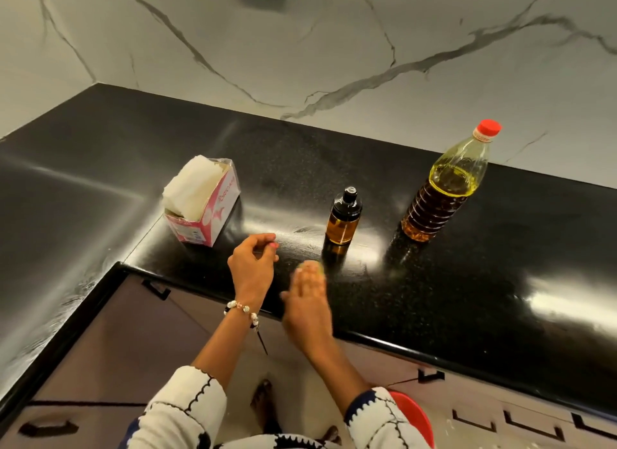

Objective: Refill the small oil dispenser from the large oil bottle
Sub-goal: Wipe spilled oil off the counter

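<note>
I'm looking down at the black countertop [434, 281], and the small oil dispenser [344, 216] stands upright near its front edge, black cap on, amber oil filling roughly the lower half. To the right of the dispenser and a little farther back, well apart from it, stands the large oil bottle [444, 188], red cap screwed on, oil up to its shoulder. Left of the dispenser sits an open pink-and-white tissue box [203, 201], tissues bulging out the top.

Now the hands. My left hand [252, 265] hovers over the counter's front edge, left of the dispenser, fingers loosely curled with thumb and fingertips close together; I can't see anything pinched between them. A beaded bracelet [242, 310] circles that wrist. My right hand [309, 301] is just beside it, in front of the dispenser, blurred, fingers straight and held together, touching neither bottle. Something pale green shows at its fingertips; I can't tell what.
</note>
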`<act>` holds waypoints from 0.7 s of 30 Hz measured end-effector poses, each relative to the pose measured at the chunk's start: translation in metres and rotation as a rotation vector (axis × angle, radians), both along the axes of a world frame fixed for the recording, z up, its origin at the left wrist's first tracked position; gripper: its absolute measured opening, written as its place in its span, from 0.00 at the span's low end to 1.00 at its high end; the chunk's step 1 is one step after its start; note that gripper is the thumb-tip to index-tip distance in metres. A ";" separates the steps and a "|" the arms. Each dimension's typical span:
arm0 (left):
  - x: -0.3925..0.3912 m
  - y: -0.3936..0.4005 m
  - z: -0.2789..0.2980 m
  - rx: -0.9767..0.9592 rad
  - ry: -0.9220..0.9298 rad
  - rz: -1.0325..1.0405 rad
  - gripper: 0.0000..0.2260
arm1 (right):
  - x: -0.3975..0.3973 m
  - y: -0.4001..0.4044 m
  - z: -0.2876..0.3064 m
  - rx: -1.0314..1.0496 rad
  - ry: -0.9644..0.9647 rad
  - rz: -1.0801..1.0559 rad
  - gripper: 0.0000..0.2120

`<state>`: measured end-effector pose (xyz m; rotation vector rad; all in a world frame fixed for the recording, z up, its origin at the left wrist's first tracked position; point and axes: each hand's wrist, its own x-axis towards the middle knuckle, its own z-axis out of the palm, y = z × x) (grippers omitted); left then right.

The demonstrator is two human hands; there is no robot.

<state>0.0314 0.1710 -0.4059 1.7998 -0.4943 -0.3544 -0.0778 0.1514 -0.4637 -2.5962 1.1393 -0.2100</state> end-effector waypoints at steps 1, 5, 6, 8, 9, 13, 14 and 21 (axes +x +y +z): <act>-0.003 0.000 0.000 0.001 -0.002 -0.012 0.06 | 0.004 0.007 -0.001 -0.018 0.027 0.166 0.27; -0.013 0.001 0.000 0.005 -0.015 -0.044 0.06 | -0.023 -0.011 0.006 0.035 0.059 0.500 0.27; -0.015 0.001 -0.001 0.003 -0.017 -0.050 0.06 | -0.039 -0.020 0.005 0.016 0.034 0.493 0.27; -0.021 0.001 -0.002 0.007 -0.010 -0.067 0.06 | -0.078 -0.040 0.006 0.023 0.001 0.385 0.29; -0.024 0.000 -0.001 0.010 -0.004 -0.078 0.06 | -0.100 -0.053 0.005 0.029 -0.009 0.322 0.30; -0.041 0.000 -0.002 0.008 0.024 -0.124 0.07 | -0.191 -0.095 -0.005 0.045 -0.049 -0.092 0.26; -0.044 0.000 -0.003 0.010 0.030 -0.131 0.06 | -0.207 -0.099 -0.008 0.032 -0.068 -0.254 0.24; -0.065 0.001 -0.003 0.022 0.048 -0.182 0.05 | -0.164 -0.068 0.014 0.097 -0.039 -0.921 0.27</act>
